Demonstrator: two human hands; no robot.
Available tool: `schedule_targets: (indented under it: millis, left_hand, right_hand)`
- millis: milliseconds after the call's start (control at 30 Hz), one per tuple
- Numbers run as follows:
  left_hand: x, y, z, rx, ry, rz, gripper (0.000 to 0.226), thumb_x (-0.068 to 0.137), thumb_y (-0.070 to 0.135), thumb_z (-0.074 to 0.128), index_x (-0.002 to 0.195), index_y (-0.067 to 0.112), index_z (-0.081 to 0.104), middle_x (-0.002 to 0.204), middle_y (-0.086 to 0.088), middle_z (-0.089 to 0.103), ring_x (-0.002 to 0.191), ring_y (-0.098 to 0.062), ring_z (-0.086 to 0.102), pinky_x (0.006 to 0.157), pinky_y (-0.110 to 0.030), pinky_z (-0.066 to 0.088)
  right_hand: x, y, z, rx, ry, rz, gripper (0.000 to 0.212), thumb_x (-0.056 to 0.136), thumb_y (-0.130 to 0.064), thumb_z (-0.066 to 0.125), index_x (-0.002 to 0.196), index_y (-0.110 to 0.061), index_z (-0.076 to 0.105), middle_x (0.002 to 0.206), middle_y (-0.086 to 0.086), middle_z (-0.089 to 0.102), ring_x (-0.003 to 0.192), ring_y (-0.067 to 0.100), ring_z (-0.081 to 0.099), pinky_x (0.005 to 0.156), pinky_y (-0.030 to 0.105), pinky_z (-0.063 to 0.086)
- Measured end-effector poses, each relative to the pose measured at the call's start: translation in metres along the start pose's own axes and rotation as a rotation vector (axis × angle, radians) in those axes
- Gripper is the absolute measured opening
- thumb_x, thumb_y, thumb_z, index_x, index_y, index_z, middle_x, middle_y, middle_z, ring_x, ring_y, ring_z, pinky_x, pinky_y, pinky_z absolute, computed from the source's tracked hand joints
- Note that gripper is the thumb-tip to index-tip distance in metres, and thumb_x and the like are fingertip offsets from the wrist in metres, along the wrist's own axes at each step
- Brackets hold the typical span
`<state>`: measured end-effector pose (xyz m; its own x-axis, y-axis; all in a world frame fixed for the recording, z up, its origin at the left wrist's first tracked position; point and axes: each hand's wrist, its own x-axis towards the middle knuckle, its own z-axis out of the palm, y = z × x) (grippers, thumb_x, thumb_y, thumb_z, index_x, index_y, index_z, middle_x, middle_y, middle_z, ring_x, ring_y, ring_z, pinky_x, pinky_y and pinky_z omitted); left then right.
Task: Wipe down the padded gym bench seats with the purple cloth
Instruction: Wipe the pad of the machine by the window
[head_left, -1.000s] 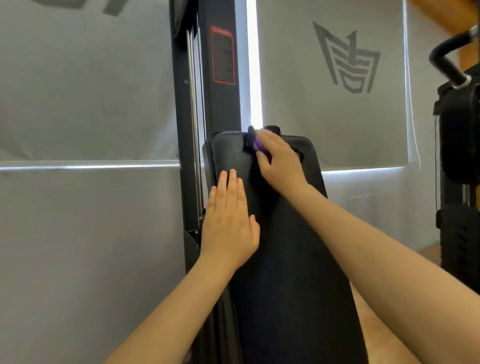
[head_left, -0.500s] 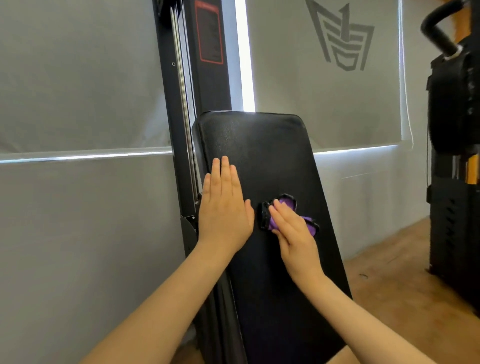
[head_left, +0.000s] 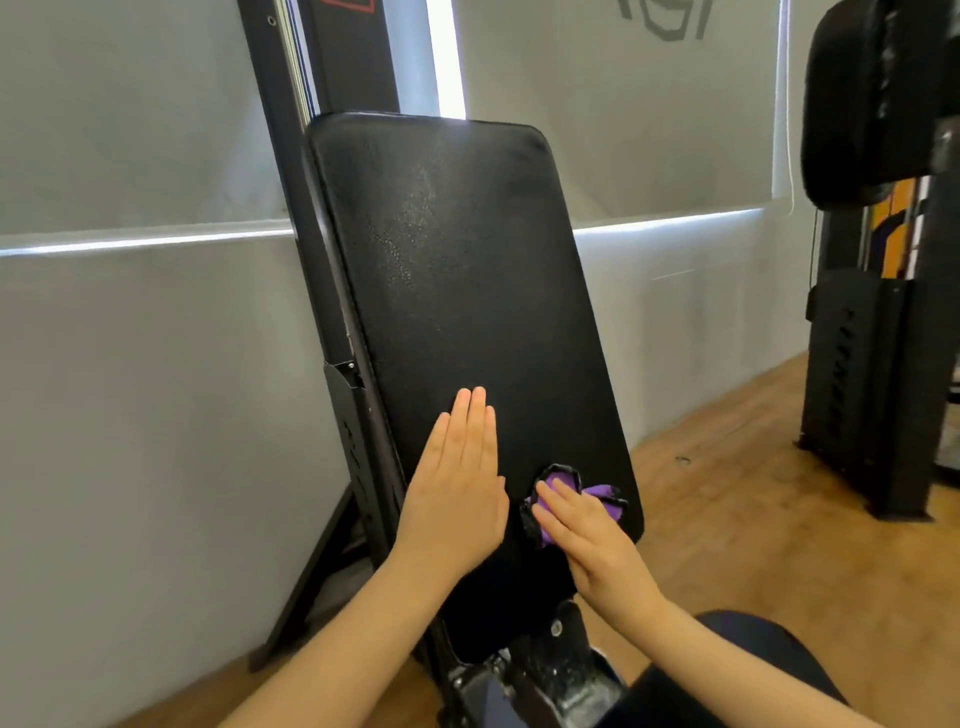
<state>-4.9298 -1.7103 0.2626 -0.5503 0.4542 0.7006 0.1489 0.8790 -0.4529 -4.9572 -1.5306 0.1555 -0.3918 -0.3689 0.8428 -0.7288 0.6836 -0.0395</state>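
A black padded back pad (head_left: 457, 270) stands upright and tilted in front of me. The purple cloth (head_left: 563, 496) with a dark edge lies bunched low on the pad's right side. My right hand (head_left: 587, 540) presses it against the padding with straight fingers laid over it. My left hand (head_left: 457, 493) lies flat on the pad's lower left, fingers straight and together, just left of the cloth.
A black machine upright (head_left: 311, 78) rises behind the pad, with its frame and brace (head_left: 322, 561) down to the wooden floor (head_left: 727, 509). Another black machine (head_left: 883, 312) stands at the right. Grey blinds (head_left: 130, 312) cover the wall. My dark-clothed knee (head_left: 753, 660) is at bottom right.
My right hand has slid the cloth from the pad's top edge down to its lower right part. The left hand stayed flat on the pad. The view tilted downward.
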Motion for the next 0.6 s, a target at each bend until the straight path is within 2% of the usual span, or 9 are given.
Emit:
schedule_targets:
  millis: [100,167,300,367,467,533,600]
  left_hand:
    - [0.001,0.000,-0.001,0.003,-0.013,-0.008,0.080,0.082,0.034,0.061,0.140,-0.006,0.024,0.150,-0.024,0.018,0.141,-0.037,0.029,0.115,-0.044,0.016]
    - [0.001,0.001,-0.002,0.010,-0.032,-0.014,0.081,0.082,0.034,0.062,0.140,-0.006,0.023,0.151,-0.025,0.025,0.141,-0.037,0.028,0.114,-0.044,0.017]
    - [0.002,0.002,-0.003,0.017,-0.044,-0.026,0.079,0.081,0.033,0.062,0.140,-0.007,0.029,0.148,-0.026,0.034,0.139,-0.038,0.032,0.112,-0.045,0.019]
    - [0.002,0.003,-0.004,0.048,-0.054,-0.025,0.076,0.082,0.033,0.061,0.141,-0.007,0.034,0.148,-0.026,0.034,0.139,-0.038,0.032,0.113,-0.044,0.019]
    - [0.003,0.003,-0.005,0.084,-0.070,-0.024,0.074,0.083,0.034,0.058,0.141,-0.007,0.036,0.148,-0.026,0.034,0.139,-0.038,0.031,0.113,-0.044,0.018]
    - [0.003,0.003,-0.006,0.095,-0.076,-0.025,0.074,0.083,0.034,0.058,0.141,-0.007,0.036,0.148,-0.026,0.033,0.139,-0.038,0.031,0.113,-0.044,0.019]
    - [0.004,0.003,-0.007,0.095,-0.080,-0.026,0.074,0.083,0.033,0.059,0.140,-0.007,0.037,0.148,-0.026,0.034,0.139,-0.039,0.031,0.113,-0.045,0.020]
  right_hand:
    - [-0.018,0.008,-0.005,-0.047,-0.091,-0.082,0.057,0.080,0.000,0.037,0.135,-0.014,0.039,0.146,-0.002,0.032,0.143,0.011,0.014,0.114,0.035,0.017]
    - [-0.027,0.016,-0.007,-0.074,-0.132,-0.148,0.056,0.080,0.001,0.037,0.134,-0.013,0.040,0.144,0.002,0.034,0.144,0.012,0.012,0.114,0.036,0.017]
    - [-0.046,0.030,-0.005,-0.133,-0.208,-0.247,0.056,0.083,-0.004,0.040,0.137,-0.017,0.036,0.145,0.002,0.033,0.137,0.023,0.029,0.103,0.049,0.038]
    - [-0.049,0.031,-0.006,-0.167,-0.221,-0.270,0.055,0.082,-0.005,0.040,0.136,-0.018,0.037,0.143,0.002,0.034,0.133,0.024,0.033,0.101,0.051,0.039]
    - [-0.045,0.036,-0.011,-0.203,-0.236,-0.333,0.055,0.081,-0.004,0.041,0.134,-0.018,0.039,0.141,0.003,0.039,0.132,0.024,0.035,0.102,0.047,0.037]
    - [-0.043,0.044,-0.017,-0.247,-0.259,-0.410,0.061,0.078,-0.001,0.054,0.134,-0.019,0.039,0.139,0.004,0.047,0.131,0.022,0.037,0.104,0.043,0.037]
    - [-0.039,0.050,-0.027,-0.287,-0.325,-0.432,0.080,0.064,-0.001,0.077,0.132,-0.021,0.041,0.135,0.003,0.052,0.129,0.020,0.040,0.104,0.041,0.035]
